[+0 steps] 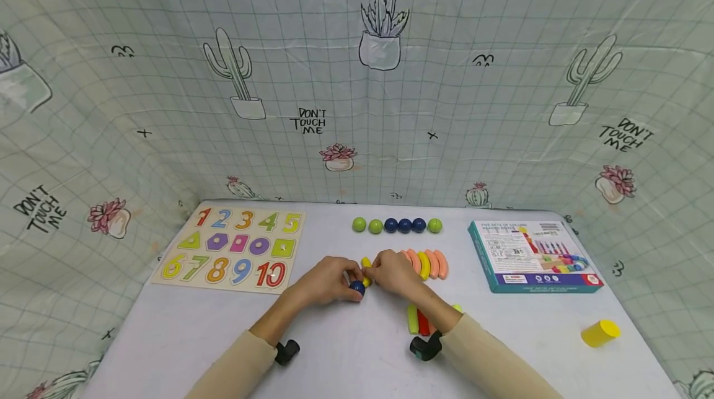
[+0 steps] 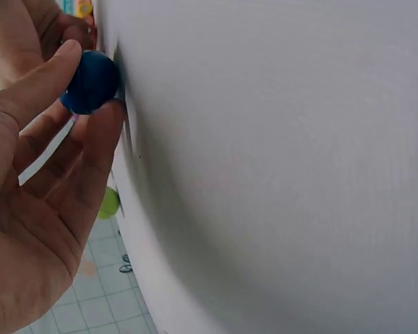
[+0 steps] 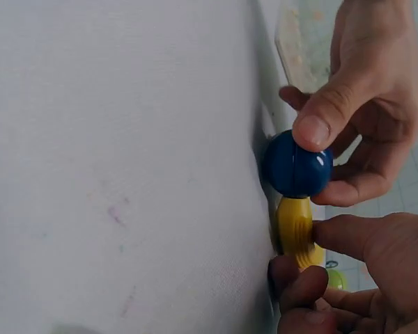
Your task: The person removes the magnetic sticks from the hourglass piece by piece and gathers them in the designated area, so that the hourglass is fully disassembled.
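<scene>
Near the middle of the table, my left hand (image 1: 329, 281) pinches a dark blue ball (image 1: 357, 288) between thumb and fingers. The same blue ball (image 2: 92, 82) shows in the left wrist view, close to the tabletop. My right hand (image 1: 393, 272) holds a curved yellow piece (image 1: 365, 264) between thumb and fingers. In the right wrist view the blue ball (image 3: 297, 165) meets the end of the yellow piece (image 3: 295, 226). Part of the yellow piece is hidden behind my right fingers.
Behind my hands runs a row of green balls (image 1: 359, 224) and blue balls (image 1: 405, 225). Curved pink pieces (image 1: 440, 264) lie right of my right hand, red and green pieces (image 1: 413, 320) nearer me. A number board (image 1: 229, 247) lies left; a box (image 1: 535, 256) and yellow cylinder (image 1: 600, 333) stand right.
</scene>
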`<state>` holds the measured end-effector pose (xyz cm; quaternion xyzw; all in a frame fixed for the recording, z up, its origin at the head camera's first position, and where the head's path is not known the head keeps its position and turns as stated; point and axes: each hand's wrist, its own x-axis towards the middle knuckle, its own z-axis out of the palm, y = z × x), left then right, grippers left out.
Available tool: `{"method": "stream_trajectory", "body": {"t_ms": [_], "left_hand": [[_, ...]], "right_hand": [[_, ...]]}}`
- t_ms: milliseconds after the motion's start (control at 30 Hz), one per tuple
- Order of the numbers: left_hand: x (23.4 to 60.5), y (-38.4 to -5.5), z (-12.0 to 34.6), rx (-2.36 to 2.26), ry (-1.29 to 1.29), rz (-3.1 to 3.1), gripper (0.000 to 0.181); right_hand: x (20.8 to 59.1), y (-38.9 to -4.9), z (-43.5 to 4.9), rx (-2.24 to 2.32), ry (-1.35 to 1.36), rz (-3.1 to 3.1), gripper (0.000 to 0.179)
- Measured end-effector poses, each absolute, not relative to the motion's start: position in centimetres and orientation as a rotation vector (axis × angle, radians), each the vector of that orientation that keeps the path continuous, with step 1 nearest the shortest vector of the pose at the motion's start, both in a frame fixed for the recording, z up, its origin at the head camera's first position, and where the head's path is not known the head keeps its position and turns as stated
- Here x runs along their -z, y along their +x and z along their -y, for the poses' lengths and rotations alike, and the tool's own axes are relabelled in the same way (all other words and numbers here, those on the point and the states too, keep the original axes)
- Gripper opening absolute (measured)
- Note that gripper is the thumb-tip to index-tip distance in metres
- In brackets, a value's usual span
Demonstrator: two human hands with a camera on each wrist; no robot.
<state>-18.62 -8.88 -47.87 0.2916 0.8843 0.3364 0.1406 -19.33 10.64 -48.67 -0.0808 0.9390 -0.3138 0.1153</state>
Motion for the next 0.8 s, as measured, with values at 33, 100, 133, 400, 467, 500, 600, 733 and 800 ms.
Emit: {"method": "stream_trajectory", "body": {"t_ms": [33,100,133,400,467,500,600,733,800], "left_hand": [[47.9,-18.6,8.8,-0.981,0.843,-2.548,0.026],[48.0,-18.5,8.7,-0.985,0.85,-2.55,0.026],[47.9,-18.4,8.6,-0.981,0.849,-2.552,0.026],[47.6,-18.3,9.0,-0.902,0.763,-2.587,0.025],[47.4,-18.6,9.3,-0.892,0.724,-2.615,0.025],[47.4,-18.9,9.4,-0.889,0.704,-2.63,0.026],[47.2,-19.7,9.8,-0.876,0.644,-2.675,0.028],[47.3,-20.8,10.0,-0.879,0.551,-2.737,0.028],[47.4,-21.3,9.9,-0.89,0.508,-2.768,0.028]], "right_hand": [[48.6,-19.4,-10.6,0.917,-0.228,-2.751,0.034],[48.4,-19.6,-10.5,0.918,-0.201,-2.739,0.035],[48.3,-19.7,-10.5,0.915,-0.192,-2.738,0.035],[48.0,-20.1,-12.3,0.987,-0.22,-2.757,0.019],[47.5,-20.1,-13.1,0.987,-0.224,-2.774,0.016],[47.3,-20.1,-13.5,0.973,-0.224,-2.786,0.018],[46.8,-20.3,-14.4,0.916,-0.205,-2.805,0.023],[46.9,-20.5,-15.0,0.804,-0.21,-2.832,0.019],[47.2,-20.6,-15.2,0.747,-0.234,-2.857,0.017]]}}
